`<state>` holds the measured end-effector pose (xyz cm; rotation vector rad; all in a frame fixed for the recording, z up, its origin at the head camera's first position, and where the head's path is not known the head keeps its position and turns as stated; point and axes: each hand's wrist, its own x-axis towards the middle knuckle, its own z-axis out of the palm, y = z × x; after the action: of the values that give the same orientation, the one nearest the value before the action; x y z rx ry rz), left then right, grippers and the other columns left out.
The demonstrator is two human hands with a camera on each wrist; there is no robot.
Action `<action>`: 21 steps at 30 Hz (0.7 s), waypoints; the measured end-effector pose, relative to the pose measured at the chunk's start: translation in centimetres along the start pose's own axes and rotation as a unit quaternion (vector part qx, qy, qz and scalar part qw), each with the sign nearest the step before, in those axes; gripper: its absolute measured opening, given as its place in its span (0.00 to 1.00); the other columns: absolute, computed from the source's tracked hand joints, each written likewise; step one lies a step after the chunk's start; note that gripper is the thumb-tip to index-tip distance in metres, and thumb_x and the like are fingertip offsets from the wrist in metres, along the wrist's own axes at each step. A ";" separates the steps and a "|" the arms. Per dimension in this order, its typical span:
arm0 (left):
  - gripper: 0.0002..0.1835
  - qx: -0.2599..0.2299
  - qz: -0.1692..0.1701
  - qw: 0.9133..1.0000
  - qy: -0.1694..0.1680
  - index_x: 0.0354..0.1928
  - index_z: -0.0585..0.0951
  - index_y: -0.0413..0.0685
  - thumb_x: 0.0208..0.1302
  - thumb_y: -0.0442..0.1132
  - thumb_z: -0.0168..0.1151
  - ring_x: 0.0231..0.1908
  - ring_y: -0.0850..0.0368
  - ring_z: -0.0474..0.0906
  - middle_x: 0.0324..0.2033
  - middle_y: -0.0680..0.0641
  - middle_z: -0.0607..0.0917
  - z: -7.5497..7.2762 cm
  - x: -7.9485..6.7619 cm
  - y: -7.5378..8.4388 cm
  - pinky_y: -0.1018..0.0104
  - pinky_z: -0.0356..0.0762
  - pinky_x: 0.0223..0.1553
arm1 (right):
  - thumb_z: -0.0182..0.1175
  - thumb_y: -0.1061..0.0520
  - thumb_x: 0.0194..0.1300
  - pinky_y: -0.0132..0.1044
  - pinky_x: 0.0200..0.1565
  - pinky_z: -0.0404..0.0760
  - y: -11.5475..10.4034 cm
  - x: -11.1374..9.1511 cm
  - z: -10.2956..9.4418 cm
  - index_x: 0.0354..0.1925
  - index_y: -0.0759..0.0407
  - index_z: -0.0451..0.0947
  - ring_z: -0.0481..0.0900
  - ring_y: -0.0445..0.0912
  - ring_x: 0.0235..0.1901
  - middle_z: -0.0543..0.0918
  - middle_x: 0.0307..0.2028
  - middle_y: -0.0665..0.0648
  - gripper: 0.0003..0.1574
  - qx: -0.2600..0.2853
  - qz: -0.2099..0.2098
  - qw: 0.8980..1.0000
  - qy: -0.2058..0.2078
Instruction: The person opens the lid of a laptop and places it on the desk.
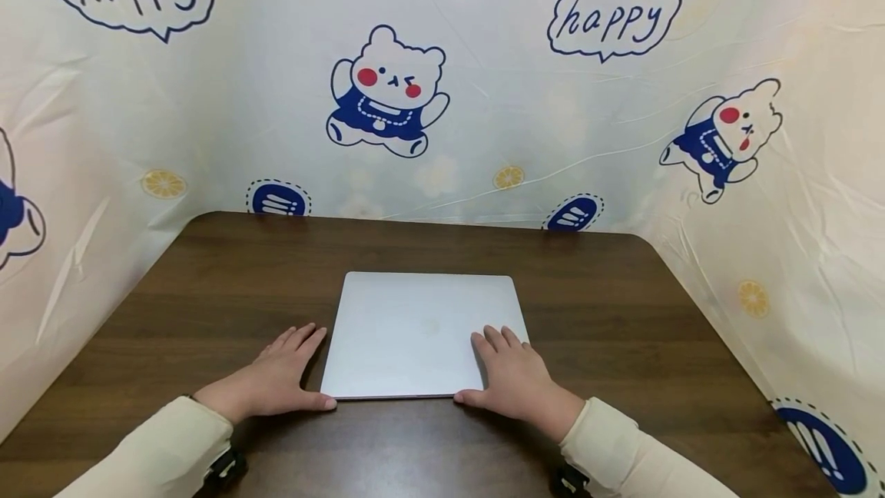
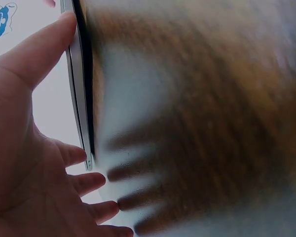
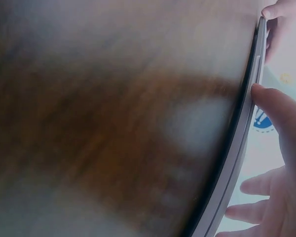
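Note:
A closed silver laptop (image 1: pixel 422 336) lies flat on the wooden table, its front edge toward me. My left hand (image 1: pixel 276 383) is beside its left side, thumb at the front left corner and the other fingers spread out to the left. In the left wrist view that thumb touches the laptop's thin edge (image 2: pixel 78 84). Over the right part of the lid is my right hand (image 1: pixel 515 379), fingers extended and spread. Its thumb meets the front edge, also seen in the right wrist view at the laptop's side (image 3: pixel 232 153).
The dark brown table (image 1: pixel 588 306) has rounded far corners. A pale curtain (image 1: pixel 484 98) with printed bears and lettering surrounds it at the back and on both sides. Dark straps with small devices (image 1: pixel 224 467) sit at the wrists below light sleeves.

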<state>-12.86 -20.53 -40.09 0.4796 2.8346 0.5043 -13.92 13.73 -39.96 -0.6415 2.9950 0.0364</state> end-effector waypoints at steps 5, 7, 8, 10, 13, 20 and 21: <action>0.60 0.000 0.000 1.000 -0.011 0.65 0.57 0.38 0.36 0.73 0.60 0.62 0.29 0.46 0.63 0.31 0.55 0.0 0.1 0.1 0.32 0.52 0.53 | 0.50 0.20 0.44 0.56 0.53 0.66 -0.2 0.0 -0.1 0.63 0.57 0.61 0.61 0.60 0.60 0.63 0.62 0.61 0.59 -0.004 0.002 1.000 -0.005; 0.59 -0.001 0.001 1.000 -0.014 0.65 0.57 0.39 0.37 0.73 0.60 0.62 0.29 0.46 0.63 0.31 0.54 0.1 0.2 0.1 0.32 0.51 0.53 | 0.49 0.19 0.44 0.55 0.52 0.67 -0.2 0.0 -0.1 0.63 0.57 0.62 0.61 0.60 0.59 0.64 0.61 0.61 0.59 -0.012 0.002 1.000 -0.003; 0.59 -0.002 0.002 1.000 -0.015 0.65 0.57 0.39 0.37 0.73 0.60 0.62 0.29 0.46 0.64 0.32 0.54 0.1 0.2 0.1 0.32 0.51 0.53 | 0.49 0.19 0.44 0.55 0.52 0.67 -0.2 0.1 -0.1 0.62 0.57 0.62 0.61 0.60 0.59 0.64 0.61 0.61 0.59 -0.016 0.001 1.000 -0.002; 0.58 -0.004 0.002 1.000 -0.017 0.65 0.57 0.39 0.37 0.72 0.60 0.62 0.29 0.45 0.64 0.32 0.54 0.1 0.3 0.1 0.32 0.51 0.53 | 0.48 0.19 0.44 0.55 0.52 0.68 -0.3 0.1 0.0 0.62 0.58 0.63 0.62 0.61 0.59 0.64 0.61 0.62 0.59 -0.023 -0.001 1.000 -0.001; 0.58 -0.005 0.001 1.000 -0.019 0.66 0.57 0.40 0.37 0.73 0.60 0.63 0.31 0.45 0.64 0.33 0.54 0.1 0.4 0.1 0.33 0.50 0.53 | 0.48 0.19 0.44 0.55 0.51 0.68 -0.4 0.3 0.0 0.61 0.59 0.63 0.62 0.61 0.58 0.64 0.60 0.63 0.60 -0.029 -0.003 1.000 -0.001; 0.58 -0.003 0.011 1.000 -0.013 0.65 0.58 0.38 0.38 0.72 0.60 0.62 0.31 0.47 0.64 0.33 0.56 0.2 0.3 0.4 0.34 0.52 0.53 | 0.47 0.18 0.44 0.56 0.48 0.70 -0.7 0.5 0.1 0.62 0.59 0.62 0.62 0.61 0.59 0.64 0.61 0.63 0.61 -0.041 -0.001 0.999 -0.008; 0.58 -0.003 0.012 1.000 -0.013 0.65 0.57 0.38 0.38 0.72 0.60 0.62 0.31 0.47 0.64 0.33 0.55 0.2 0.3 0.4 0.34 0.52 0.54 | 0.47 0.18 0.44 0.55 0.47 0.70 -0.8 0.5 0.1 0.62 0.60 0.62 0.62 0.61 0.59 0.64 0.61 0.63 0.61 -0.041 0.000 0.999 -0.008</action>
<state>-12.96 -20.03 -40.13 0.5151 2.8048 0.5073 -14.05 12.81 -40.11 -0.6447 2.9908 0.1636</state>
